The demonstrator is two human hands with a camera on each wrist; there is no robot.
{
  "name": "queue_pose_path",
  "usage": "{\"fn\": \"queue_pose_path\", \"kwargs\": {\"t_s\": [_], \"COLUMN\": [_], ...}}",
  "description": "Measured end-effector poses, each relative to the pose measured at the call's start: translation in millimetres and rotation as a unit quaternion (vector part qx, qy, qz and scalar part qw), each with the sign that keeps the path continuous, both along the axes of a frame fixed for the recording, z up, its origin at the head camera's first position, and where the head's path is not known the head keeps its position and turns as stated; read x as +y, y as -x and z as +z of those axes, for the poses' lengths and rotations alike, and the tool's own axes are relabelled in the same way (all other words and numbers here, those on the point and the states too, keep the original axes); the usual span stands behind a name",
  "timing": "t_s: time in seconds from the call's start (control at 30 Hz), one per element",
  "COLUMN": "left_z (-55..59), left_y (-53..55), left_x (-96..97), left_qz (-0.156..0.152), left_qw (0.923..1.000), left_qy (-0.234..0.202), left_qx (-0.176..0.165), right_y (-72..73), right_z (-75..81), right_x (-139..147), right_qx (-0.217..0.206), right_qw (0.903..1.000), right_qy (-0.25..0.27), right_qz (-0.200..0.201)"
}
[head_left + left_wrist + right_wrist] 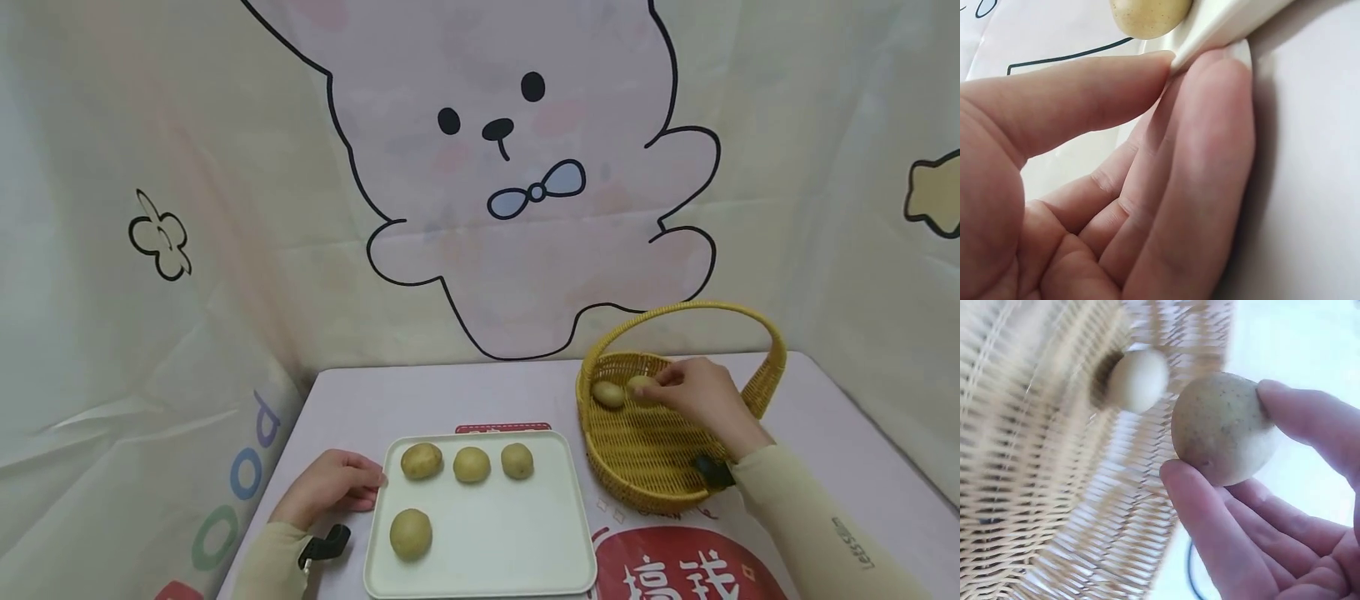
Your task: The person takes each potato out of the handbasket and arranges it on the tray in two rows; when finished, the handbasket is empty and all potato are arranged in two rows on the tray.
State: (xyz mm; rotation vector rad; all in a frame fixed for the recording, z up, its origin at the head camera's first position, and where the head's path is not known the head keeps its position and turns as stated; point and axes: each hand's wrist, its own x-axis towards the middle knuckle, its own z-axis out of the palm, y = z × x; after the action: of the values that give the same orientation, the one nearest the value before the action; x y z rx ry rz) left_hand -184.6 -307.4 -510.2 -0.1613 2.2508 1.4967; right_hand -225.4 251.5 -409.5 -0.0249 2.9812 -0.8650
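My right hand (705,398) is over the wicker basket (637,454), pinching a potato (1219,428) between thumb and fingertips. Another potato (608,394) lies inside the basket, towards its back left. At the left, my left hand (330,482) holds the edge of a white tray (510,546); in the left wrist view the thumb and fingers meet at the rim. Three potatoes form a row along the tray's far side: left (422,461), middle (471,465) and right (517,461). A fourth potato (411,534) sits at its near left.
The basket's tall arched handle (697,306) rises beside my right hand. A pale cloth with a red printed patch (675,567) covers the table. Behind it hangs a curtain (525,275) with a cartoon bear. Black wrist mounts (326,546) are on both arms.
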Motion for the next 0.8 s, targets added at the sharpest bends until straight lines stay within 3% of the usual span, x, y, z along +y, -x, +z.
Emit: {"fn": "queue_pose_path", "kwargs": {"t_s": [0.23,0.43,0.63,0.8], "left_z": [-4.8,-7.5,-7.2,-6.4], "left_y": [0.7,2.6,3.2,3.3], "left_x": [-2.8,-5.5,-5.8,-5.3], "left_qz": [-0.003,-0.005,-0.009,-0.010], "left_qw": [0.9999,0.9998,0.9997,0.9997], "left_qy": [-0.015,-0.019,-0.023,-0.022], "left_qx": [0.002,0.003,-0.002,-0.002], "right_y": [-34.5,-60.9,-77.0,-82.2], "right_z": [9.6,7.8,1.8,-10.9], "right_x": [-16.2,-42.7,-77.9,-112.0], "right_qx": [0.023,0.021,-0.004,-0.004], "right_qw": [0.9994,0.9962,0.9911,0.9822], "right_qy": [0.022,0.073,0.120,0.152], "right_qz": [0.017,0.041,0.057,0.111]}}
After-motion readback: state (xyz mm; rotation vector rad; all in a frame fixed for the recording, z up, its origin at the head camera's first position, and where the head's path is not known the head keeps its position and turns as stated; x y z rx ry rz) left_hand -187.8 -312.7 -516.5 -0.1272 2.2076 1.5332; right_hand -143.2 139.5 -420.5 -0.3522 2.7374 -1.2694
